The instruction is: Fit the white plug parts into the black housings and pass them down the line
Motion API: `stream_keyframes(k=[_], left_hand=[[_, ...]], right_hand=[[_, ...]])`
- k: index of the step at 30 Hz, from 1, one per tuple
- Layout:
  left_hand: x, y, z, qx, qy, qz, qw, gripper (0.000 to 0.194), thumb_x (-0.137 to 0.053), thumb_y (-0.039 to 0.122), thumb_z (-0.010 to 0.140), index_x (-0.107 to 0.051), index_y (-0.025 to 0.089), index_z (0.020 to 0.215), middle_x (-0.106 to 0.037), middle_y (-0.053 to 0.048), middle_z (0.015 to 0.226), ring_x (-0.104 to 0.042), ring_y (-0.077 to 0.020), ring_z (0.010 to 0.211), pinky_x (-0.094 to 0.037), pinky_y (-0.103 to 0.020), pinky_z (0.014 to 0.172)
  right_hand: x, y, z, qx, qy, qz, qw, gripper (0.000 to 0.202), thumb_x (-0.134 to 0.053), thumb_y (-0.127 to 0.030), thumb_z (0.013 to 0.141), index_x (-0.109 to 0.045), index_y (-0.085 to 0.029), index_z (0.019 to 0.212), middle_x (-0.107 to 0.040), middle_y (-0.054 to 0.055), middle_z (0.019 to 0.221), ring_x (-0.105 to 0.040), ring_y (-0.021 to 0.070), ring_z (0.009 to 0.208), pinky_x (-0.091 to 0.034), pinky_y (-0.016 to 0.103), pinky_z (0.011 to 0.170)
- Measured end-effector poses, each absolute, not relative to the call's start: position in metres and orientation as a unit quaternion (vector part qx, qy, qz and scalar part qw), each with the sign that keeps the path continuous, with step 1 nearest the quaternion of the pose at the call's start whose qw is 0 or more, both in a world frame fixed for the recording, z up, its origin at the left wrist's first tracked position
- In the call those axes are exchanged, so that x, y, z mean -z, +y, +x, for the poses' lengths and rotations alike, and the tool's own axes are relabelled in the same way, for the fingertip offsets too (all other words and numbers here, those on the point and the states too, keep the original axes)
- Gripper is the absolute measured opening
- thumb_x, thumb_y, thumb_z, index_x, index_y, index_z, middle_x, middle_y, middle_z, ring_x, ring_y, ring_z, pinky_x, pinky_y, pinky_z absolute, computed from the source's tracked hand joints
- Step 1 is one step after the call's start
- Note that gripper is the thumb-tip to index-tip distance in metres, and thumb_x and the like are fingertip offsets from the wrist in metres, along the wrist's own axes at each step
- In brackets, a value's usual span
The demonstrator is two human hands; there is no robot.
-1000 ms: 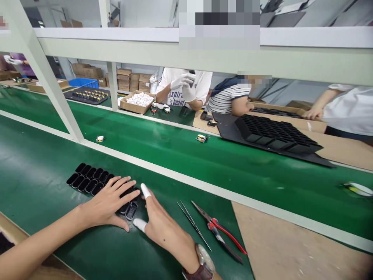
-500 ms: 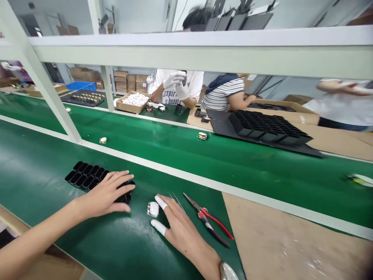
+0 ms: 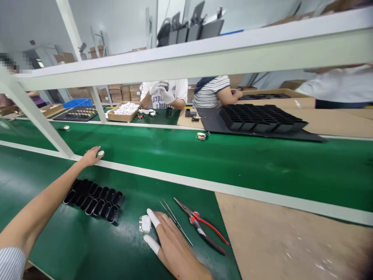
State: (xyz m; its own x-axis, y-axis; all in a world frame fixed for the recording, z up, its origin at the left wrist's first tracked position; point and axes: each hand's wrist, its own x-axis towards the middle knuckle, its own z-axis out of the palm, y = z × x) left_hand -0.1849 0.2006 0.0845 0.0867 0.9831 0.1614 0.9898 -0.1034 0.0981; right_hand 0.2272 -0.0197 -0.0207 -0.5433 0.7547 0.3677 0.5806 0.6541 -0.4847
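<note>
My left hand [image 3: 91, 156] stretches over the far white rail, fingers extended at a small circuit board [image 3: 100, 153] with a white top; no firm hold on it shows. My right hand [image 3: 171, 243], white cots on thumb and forefinger, rests on the green surface with those two fingers apart. Close to their tips lies another circuit board [image 3: 145, 223] with a white top. Just beyond that hand are metal tweezers [image 3: 176, 221] and red-and-black long-nose pliers [image 3: 201, 229]. Rows of black oval cases [image 3: 99, 206] stand below my left forearm.
A white rail [image 3: 163, 177] separates my bench from the green belt [image 3: 163, 151], where another board [image 3: 201, 136] lies. A slanting post [image 3: 43, 116] and overhead shelf edge [image 3: 186, 64] cross the view. Cardboard [image 3: 276, 237] covers the right side. Co-workers sit opposite, beside black trays [image 3: 262, 118].
My left hand has moved from above the black cases forward and left to the board beyond the rail, uncovering the cases. The right hand stays by its board. The view has shifted.
</note>
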Motion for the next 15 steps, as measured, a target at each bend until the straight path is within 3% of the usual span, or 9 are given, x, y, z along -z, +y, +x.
stream_keyframes(k=[4,9,13,15], left_hand=[[-0.08,0.217,-0.163,0.079,-0.655,-0.752,0.012,0.036,-0.067,0.036,0.103,-0.064,0.016,0.132,-0.065,-0.011,0.134,-0.069,-0.0274,0.115,-0.06,-0.048,0.098],[-0.081,0.212,-0.114,0.066,-0.594,-0.802,-0.014,0.046,-0.054,0.03,0.105,-0.056,0.002,0.142,-0.068,-0.016,0.131,-0.065,-0.0285,0.12,-0.048,-0.046,0.112],[-0.073,0.173,-0.057,0.042,-0.5,-0.862,-0.067,0.061,-0.074,0.033,0.089,-0.058,0.017,0.146,-0.071,-0.01,0.134,-0.067,-0.0294,0.12,-0.052,-0.039,0.107],[-0.067,0.15,-0.033,0.007,-0.437,-0.896,-0.078,0.061,-0.074,0.03,0.088,-0.058,0.019,0.146,-0.073,-0.011,0.129,-0.068,-0.0316,0.119,-0.054,-0.041,0.101]], right_hand=[[0.016,-0.019,0.223,-0.173,-0.865,-0.392,0.26,0.077,-0.07,-0.016,0.095,-0.033,-0.02,0.162,-0.062,0.016,0.142,-0.061,0.0339,0.129,-0.058,0.053,0.105],[0.012,-0.021,0.222,-0.181,-0.864,-0.393,0.258,0.074,-0.068,-0.019,0.098,-0.031,-0.015,0.162,-0.061,0.017,0.142,-0.056,0.0326,0.134,-0.054,0.051,0.11],[0.01,-0.022,0.22,-0.172,-0.865,-0.398,0.251,0.072,-0.067,-0.022,0.1,-0.032,-0.015,0.162,-0.062,0.017,0.14,-0.057,0.0332,0.131,-0.054,0.052,0.107],[0.009,-0.022,0.219,-0.166,-0.866,-0.401,0.249,0.067,-0.063,-0.021,0.102,-0.033,-0.016,0.162,-0.064,0.016,0.136,-0.058,0.0324,0.128,-0.055,0.051,0.106]])
